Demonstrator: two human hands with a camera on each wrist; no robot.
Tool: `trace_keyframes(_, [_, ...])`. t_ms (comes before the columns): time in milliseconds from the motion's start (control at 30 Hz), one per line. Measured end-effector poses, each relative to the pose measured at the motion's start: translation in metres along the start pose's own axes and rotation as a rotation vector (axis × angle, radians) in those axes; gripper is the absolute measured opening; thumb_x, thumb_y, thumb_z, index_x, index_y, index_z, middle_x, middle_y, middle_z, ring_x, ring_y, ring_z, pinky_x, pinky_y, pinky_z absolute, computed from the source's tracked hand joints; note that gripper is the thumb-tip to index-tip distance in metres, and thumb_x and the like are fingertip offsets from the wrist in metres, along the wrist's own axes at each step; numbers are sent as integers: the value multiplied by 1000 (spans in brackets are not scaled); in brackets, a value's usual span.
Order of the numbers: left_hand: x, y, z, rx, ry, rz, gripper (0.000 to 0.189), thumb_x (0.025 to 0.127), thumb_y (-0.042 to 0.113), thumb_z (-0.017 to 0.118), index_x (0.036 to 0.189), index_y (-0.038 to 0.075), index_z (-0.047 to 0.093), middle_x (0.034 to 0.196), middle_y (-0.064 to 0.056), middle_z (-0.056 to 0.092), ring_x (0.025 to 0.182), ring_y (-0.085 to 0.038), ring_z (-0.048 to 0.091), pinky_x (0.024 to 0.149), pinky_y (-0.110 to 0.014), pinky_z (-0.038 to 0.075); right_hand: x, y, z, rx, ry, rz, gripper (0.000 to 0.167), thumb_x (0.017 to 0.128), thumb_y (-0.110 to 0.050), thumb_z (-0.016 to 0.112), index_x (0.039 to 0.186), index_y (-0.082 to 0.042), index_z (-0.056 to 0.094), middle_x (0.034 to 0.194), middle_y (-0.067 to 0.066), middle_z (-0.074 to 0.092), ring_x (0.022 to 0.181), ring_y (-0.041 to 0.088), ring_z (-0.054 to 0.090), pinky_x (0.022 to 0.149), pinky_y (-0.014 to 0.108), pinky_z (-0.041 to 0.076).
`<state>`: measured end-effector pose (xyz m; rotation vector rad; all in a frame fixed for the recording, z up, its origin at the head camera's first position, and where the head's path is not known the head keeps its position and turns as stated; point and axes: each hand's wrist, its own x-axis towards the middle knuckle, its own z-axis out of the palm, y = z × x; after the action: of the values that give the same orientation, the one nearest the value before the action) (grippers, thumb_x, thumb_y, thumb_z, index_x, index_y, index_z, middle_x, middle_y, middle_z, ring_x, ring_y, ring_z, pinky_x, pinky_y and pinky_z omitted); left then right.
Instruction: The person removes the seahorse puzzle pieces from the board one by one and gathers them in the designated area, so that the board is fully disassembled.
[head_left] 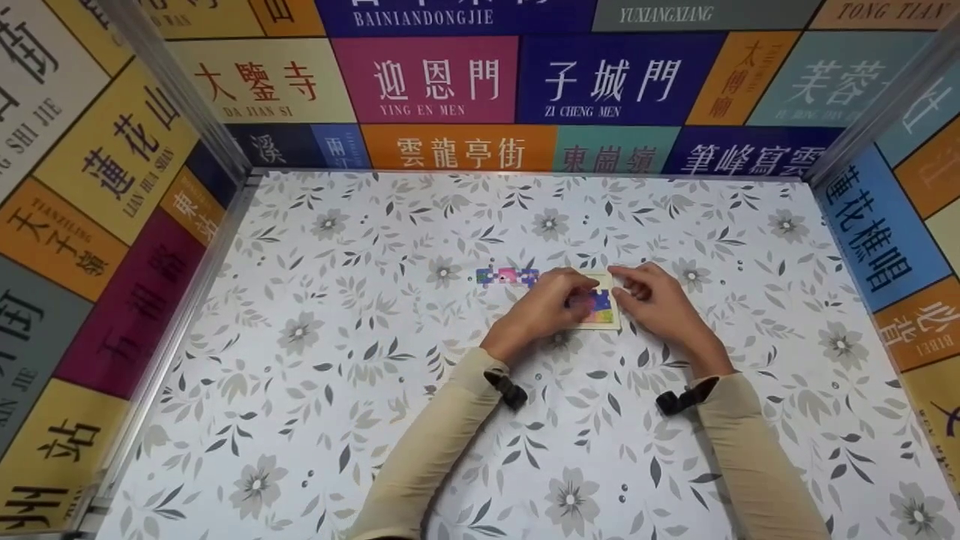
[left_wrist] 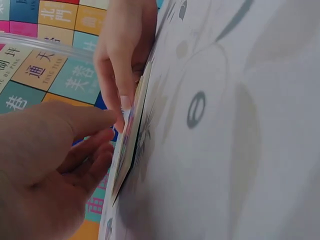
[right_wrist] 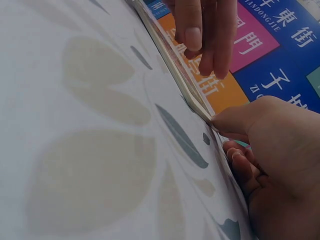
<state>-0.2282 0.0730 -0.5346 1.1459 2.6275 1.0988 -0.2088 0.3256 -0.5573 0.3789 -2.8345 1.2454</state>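
Note:
A small jigsaw puzzle board (head_left: 609,325) with a pale frame and colourful pieces lies flat on the table. My left hand (head_left: 559,300) is over its left part, fingers loosely bent, and covers some of the picture. In the right wrist view, the left fingers (right_wrist: 192,37) hang close over the board, with no piece visible in them. At the board's right edge is my right hand (head_left: 656,300). Its thumb (right_wrist: 232,120) touches the board's corner, while the other fingers bend beside it near the tabletop.
Several colourful puzzle pieces (head_left: 507,276), pink and purple among them, lie in a row left of the board. A white floral cloth (head_left: 337,420) covers the table. Panels with large lettering (head_left: 435,82) stand along the back and both sides.

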Motion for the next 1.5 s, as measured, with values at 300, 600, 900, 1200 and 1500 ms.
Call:
trace_keyframes(300, [7, 9, 12, 144, 14, -90, 38, 99, 18, 75, 135, 7, 75, 125, -9, 73, 118, -26, 67, 105, -33, 55, -1, 0, 0, 8, 18, -17, 42, 102, -13, 75, 143, -9, 71, 107, 14, 64, 87, 16, 57, 76, 14, 45])
trace_keyframes(600, [8, 9, 17, 138, 40, -104, 38, 96, 14, 76, 133, 10, 76, 122, -8, 74, 115, -25, 67, 102, -34, 54, -1, 1, 1, 14, 15, -17, 42, 101, -13, 75, 144, -10, 71, 107, 13, 65, 88, 18, 58, 77, 14, 45])
trace_keyframes(900, [10, 1, 25, 122, 46, -94, 38, 93, 14, 76, 131, 10, 77, 120, -8, 73, 112, -26, 66, 100, -37, 53, -1, 3, 2, 10, 16, -42, 41, 103, -15, 75, 144, -10, 71, 107, 13, 66, 87, 17, 59, 77, 13, 46])
trace_keyframes(1200, [10, 0, 23, 85, 17, -138, 44, 94, 19, 78, 138, 14, 75, 127, -7, 69, 117, -23, 61, 102, -36, 51, 1, 3, 2, 16, 6, -8, 42, 102, -14, 75, 144, -11, 71, 108, 13, 64, 89, 19, 58, 77, 14, 45])
trace_keyframes(1500, [16, -17, 38, 50, -12, -164, 40, 95, 19, 75, 136, 21, 77, 131, -5, 64, 120, -25, 57, 103, -38, 48, 1, 2, 2, 14, 17, -26, 41, 102, -14, 76, 143, -10, 72, 107, 14, 64, 87, 17, 57, 77, 13, 45])
